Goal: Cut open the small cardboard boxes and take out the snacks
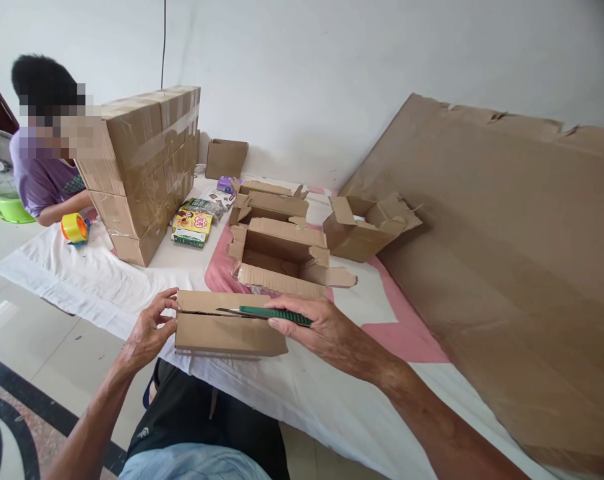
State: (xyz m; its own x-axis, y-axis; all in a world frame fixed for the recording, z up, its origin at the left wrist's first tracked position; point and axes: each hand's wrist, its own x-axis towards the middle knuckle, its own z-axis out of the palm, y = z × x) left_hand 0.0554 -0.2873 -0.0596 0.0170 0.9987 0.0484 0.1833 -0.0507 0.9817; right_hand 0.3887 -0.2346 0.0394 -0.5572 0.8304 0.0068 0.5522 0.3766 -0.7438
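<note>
A small closed carton (227, 325) lies at the near edge of the white sheet (307, 387), the left hand (149, 330) gripping its left end, fingers curled round the corner. The right hand (327, 330) pinches a green-handled knife (269, 313), blade along the top seam. Open cartons (282, 257) crowd just behind; bare sheet lies right, before a leaning cardboard sheet (507, 267).

Home packing room: stacked cartons (147, 167), floor sheet (82, 273)
</note>
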